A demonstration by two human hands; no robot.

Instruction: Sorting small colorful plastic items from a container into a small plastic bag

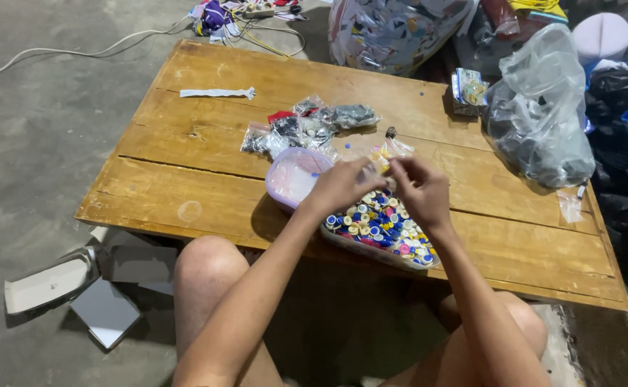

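At the near middle of the low wooden table (185, 172), both hands meet over a small clear plastic bag (391, 152), which sits just above the far edge of a transparent tray of small coloured buttons (380, 231). The left hand (342, 188) has its fingers drawn together, pinching the near edge of the bag's mouth; the right hand (421, 190) pinches the opposite edge between thumb and forefinger, the other fingers curled. The bag looks thin, limp and very light, with a few small pieces inside, so it would crumple and sag unless held by its rim at two points; the film is likely slick, and a firm fingertip pinch close to the opening seems the surest hold. The buttons are hard, tiny and loose, apt to roll or scatter if the tray is tipped. Just left of the hands stands a pale lilac plastic tub (291, 179), apparently empty. Beyond it lies a cluster of filled little bags (307, 127), and at the far right a large clear sack (539, 115).
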